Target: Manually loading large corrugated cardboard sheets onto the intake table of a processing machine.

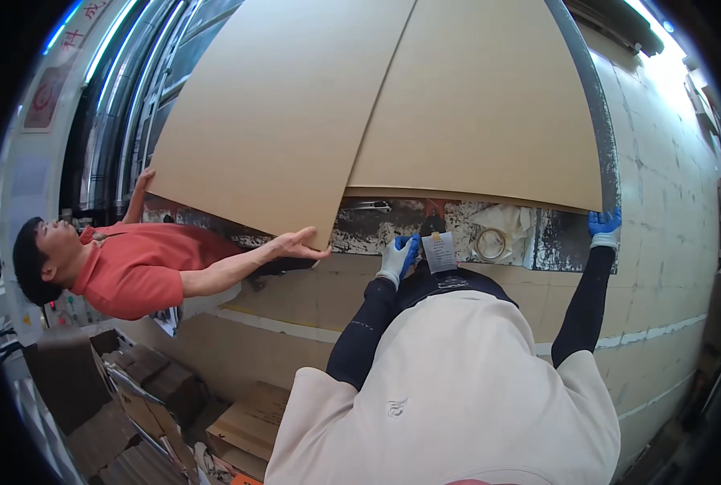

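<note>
A large brown cardboard sheet [489,113] lies on the worn, dark-edged table in front of me. My right hand [605,227], in a white and blue glove, grips its near right corner. A second cardboard sheet [263,105] overlaps it on the left; a co-worker in a red shirt holds that one with a hand [297,241] at its near corner and another at its left edge. My left hand [399,257], gloved alike, is closed in front of my body, beside a white printed paper slip [440,253]. What its curled fingers hold, if anything, is hidden.
A ring-shaped roll [491,242] and crumpled pale plastic rest under the sheet's near edge, with a metal tool [366,206] to their left. Machine rollers [106,137] stand at far left. Cardboard boxes [251,420] and brown stacks [142,372] sit at lower left.
</note>
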Demonstrator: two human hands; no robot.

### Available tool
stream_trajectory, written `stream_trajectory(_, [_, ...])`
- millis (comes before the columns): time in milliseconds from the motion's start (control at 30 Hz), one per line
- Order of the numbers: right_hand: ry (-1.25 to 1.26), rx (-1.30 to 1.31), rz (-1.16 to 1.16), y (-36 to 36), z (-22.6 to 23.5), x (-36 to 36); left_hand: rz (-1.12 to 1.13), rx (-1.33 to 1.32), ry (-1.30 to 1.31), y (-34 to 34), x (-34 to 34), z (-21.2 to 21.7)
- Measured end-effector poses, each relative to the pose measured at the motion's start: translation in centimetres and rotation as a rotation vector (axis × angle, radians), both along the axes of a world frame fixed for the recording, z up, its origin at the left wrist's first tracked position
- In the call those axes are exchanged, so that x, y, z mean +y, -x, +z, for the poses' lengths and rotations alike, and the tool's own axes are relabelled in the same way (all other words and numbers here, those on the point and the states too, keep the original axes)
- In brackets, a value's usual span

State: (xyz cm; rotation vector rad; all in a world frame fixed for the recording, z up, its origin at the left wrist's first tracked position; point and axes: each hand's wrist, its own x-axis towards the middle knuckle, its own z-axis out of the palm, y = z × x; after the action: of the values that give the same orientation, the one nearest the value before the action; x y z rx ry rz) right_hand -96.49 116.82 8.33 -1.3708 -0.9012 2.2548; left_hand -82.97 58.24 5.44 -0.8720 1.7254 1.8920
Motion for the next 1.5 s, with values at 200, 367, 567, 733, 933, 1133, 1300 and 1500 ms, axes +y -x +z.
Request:
stream_trajectory(200, [-0.083, 0.086, 0.124, 0.5, 1.3, 5.3, -0.051, 0.027, -0.03, -0.7, -0.2, -1.0])
stream_trajectory(367, [-0.143, 0.021, 0.308, 2.2, 2.4, 2.7, 0.064, 0.034, -0.112, -0.8, -0.9, 1.4])
stream_trajectory(567, [-0.431, -0.089, 0.579, 1.6, 0.9, 1.0, 0.119, 0.057, -0.111, -0.9, -2.5, 1.2])
stream_trajectory(733, [-0.538, 0.047, 0.578, 0.7, -1.6, -2.0, 0.231, 0.065, 0.02, -3.5, -2.9, -1.6])
stream_trajectory(933, [-0.582, 0.089, 0.415, 1.3, -4.0, -1.9, 0.291, -0.067, -0.073, -5.9, -1.5, -2.1])
stream_trajectory(1133, [-0.605, 0.056, 0.229, 2.1, -4.7, -1.0, 0.376, -0.139, -0.057, -6.9, 1.1, -0.2])
stream_trajectory(1300, [-0.746, -0.237, 0.12, -1.6, -5.4, 6.0, 0.72, 0.258, 0.125, -3.1, 1.5, -1.1])
stream_trajectory(1500, [-0.576, -0.001, 0.135, -10.0, -5.7, 9.8, 0.688, 0.263, 0.878, 1.5, -2.8, -0.6])
